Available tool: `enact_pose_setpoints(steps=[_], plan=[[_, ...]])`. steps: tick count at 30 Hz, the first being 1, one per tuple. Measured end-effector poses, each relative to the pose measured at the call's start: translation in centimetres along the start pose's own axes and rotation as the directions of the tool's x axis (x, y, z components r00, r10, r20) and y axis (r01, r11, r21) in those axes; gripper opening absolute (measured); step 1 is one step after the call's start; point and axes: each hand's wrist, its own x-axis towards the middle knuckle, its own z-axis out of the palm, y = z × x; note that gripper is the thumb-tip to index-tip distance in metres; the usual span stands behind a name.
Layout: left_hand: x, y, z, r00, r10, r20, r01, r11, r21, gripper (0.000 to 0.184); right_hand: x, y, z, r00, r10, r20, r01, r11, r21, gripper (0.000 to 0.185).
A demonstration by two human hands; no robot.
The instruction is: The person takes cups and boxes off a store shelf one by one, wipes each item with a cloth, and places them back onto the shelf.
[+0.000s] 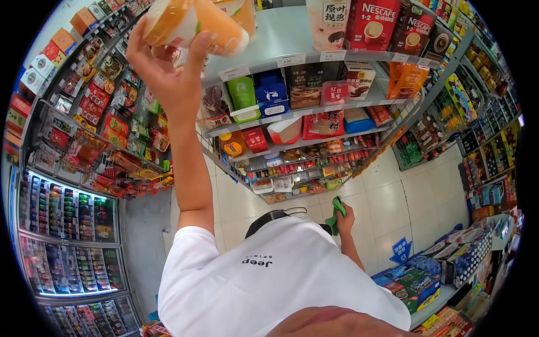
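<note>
At the upper left, my left hand is closed round an orange and white cup, which is tilted on its side above the left end of the grey top shelf. A similar orange cup stands partly hidden behind it. Down by my right side, my right hand grips a bunched green cloth. Further right on the top shelf are a white carton and a red Nescafe box.
Lower shelves hold a green pack, a blue pack and other goods. Racks of red packets line the left, above lit drink coolers. Boxes are stacked at the lower right. Tiled floor shows below the shelves.
</note>
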Motion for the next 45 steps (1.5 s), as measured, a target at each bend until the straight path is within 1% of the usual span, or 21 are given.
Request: enact_pose_setpoints(steps=[1, 3, 5, 7, 8, 11, 14, 17, 20, 22, 23, 24, 25, 28, 31, 34, 35, 38, 41, 44, 45], plan=[[-0.2, 0.6, -0.3, 0.999, -0.021, -0.049, 0.014, 0.989, -0.144, 0.078, 0.1, 0.1, 0.1, 1.000, 0.004, -0.008, -0.004, 1.000, 0.002, 0.044], [-2.2, 2.1, -1.8, 0.948, -0.315, -0.045, 0.277, 0.888, -0.368, 0.074, 0.3, 0.3, 0.2, 1.000, 0.004, -0.016, -0.004, 1.000, 0.020, 0.044], [-4.7, 2.0, -3.4, 0.852, -0.523, 0.038, 0.433, 0.662, -0.612, 0.076, 0.9, 0.2, 0.4, 1.000, -0.001, -0.011, 0.001, 0.999, 0.051, 0.044], [-7.7, 3.3, -3.5, 0.690, -0.692, 0.210, 0.578, 0.353, -0.735, 0.084, 2.0, -1.1, 0.8, 1.000, -0.005, 0.002, 0.004, 0.993, 0.119, 0.041], [-8.7, 4.5, -2.8, 0.682, -0.674, 0.285, 0.601, 0.294, -0.743, 0.091, 2.4, -1.8, 1.1, 1.000, 0.001, 0.014, -0.003, 0.989, 0.150, 0.040], [-12.0, 6.7, -1.9, 0.506, -0.754, 0.419, 0.572, -0.071, -0.817, 0.096, 3.5, -12.8, -0.5, 0.986, 0.057, 0.156, -0.106, 0.939, 0.326, 0.035], [-16.1, 8.0, -2.1, 0.347, -0.848, 0.401, 0.460, -0.219, -0.861, 0.098, 4.2, -21.4, -0.6, 0.991, -0.008, 0.136, -0.057, 0.881, 0.470, 0.034], [-17.4, 9.7, -2.3, 0.292, -0.855, 0.428, 0.564, -0.207, -0.799, 0.091, 4.6, -28.9, -1.8, 0.997, -0.063, 0.054, 0.024, 0.840, 0.543, 0.036], [-19.1, 8.8, -2.2, 0.270, -0.883, 0.383, 0.493, -0.215, -0.843, 0.088, 5.0, -34.0, -2.9, 0.986, -0.120, -0.117, 0.167, 0.740, 0.651, 0.036], [-20.4, 8.4, -2.0, 0.321, -0.859, 0.400, 0.521, -0.192, -0.832, 0.078, 5.4, -36.4, -3.7, 0.951, -0.173, -0.258, 0.307, 0.649, 0.697, 0.033], [-20.9, 8.4, -1.9, 0.344, -0.846, 0.407, 0.533, -0.181, -0.826, 0.073, 5.6, -36.8, -4.1, 0.913, -0.259, -0.315, 0.406, 0.650, 0.642, 0.033], [-21.0, 8.6, -1.8, 0.288, -0.859, 0.423, 0.611, -0.175, -0.772, 0.077, 5.8, -37.2, -4.3, 0.865, -0.344, -0.365, 0.500, 0.641, 0.582, 0.033], [-21.2, 8.7, -1.7, 0.301, -0.848, 0.436, 0.637, -0.161, -0.754, 0.080, 5.9, -37.8, -4.7, 0.808, -0.426, -0.406, 0.588, 0.623, 0.516, 0.034], [-23.0, 8.2, -1.8, 0.293, -0.839, 0.458, 0.715, -0.126, -0.688, 0.091, 5.7, -40.9, -5.7, 0.704, -0.639, -0.312, 0.710, 0.640, 0.293, 0.039], [-24.0, 7.8, -1.3, 0.408, -0.811, 0.418, 0.809, 0.109, -0.577, 0.102, 4.2, -41.2, -4.8, 0.549, -0.835, -0.035, 0.810, 0.521, 0.270, 0.054], [-24.3, 7.3, -2.2, 0.404, -0.802, 0.441, 0.865, 0.179, -0.468, 0.108, 2.5, -40.0, -3.7, 0.450, -0.888, -0.093, 0.885, 0.430, 0.176, 0.049], [-24.6, 7.3, -2.4, 0.402, -0.801, 0.444, 0.884, 0.213, -0.416, 0.108, 2.6, -39.9, -3.6, 0.464, -0.877, -0.126, 0.881, 0.440, 0.175, 0.049], [-25.7, 8.8, -2.4, 0.367, -0.796, 0.482, 0.811, 0.020, -0.585, 0.097, 3.0, -40.8, -3.7, 0.560, -0.789, -0.253, 0.828, 0.537, 0.160, 0.049], [-25.8, 9.6, -2.4, 0.260, -0.820, 0.510, 0.796, -0.117, -0.593, 0.085, 3.8, -41.5, -3.4, 0.598, -0.764, -0.242, 0.800, 0.555, 0.228, 0.049], [-23.2, 9.6, -2.7, 0.303, -0.757, 0.578, 0.763, -0.170, -0.623, 0.080, 2.7, -41.3, -3.8, 0.452, -0.887, -0.096, 0.879, 0.424, 0.217, 0.046], [-22.7, 9.7, -3.1, 0.244, -0.765, 0.596, 0.782, -0.208, -0.587, 0.080, 2.4, -41.3, -3.9, 0.393, -0.918, -0.055, 0.900, 0.372, 0.225, 0.045]])
